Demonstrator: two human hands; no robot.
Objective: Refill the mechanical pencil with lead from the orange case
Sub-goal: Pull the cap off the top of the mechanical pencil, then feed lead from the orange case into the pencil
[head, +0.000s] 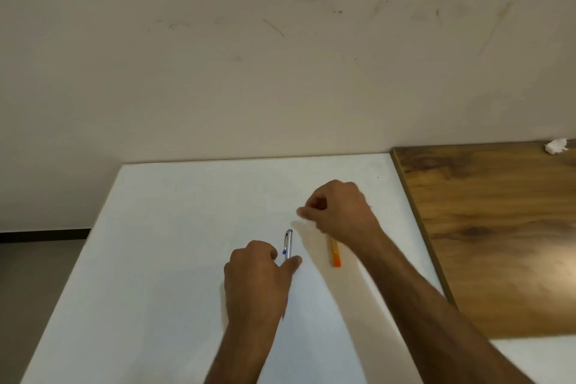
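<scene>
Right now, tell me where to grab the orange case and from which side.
Pinch the orange case across its narrow sides at the near end, coming from above. It lies flat on the white table, lengthwise away from you, and the right hand hides its far end.

A white counter (174,259) fills the lower middle. At three o'clock a brown wooden board (498,227) adjoins it, a crumpled white tissue (556,145) near its far edge. A scuffed cream wall (280,56) rises behind.

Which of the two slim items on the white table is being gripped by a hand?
The silver mechanical pencil, held by the left hand. The orange case lies loose on the white table, partly under the right hand.
</scene>
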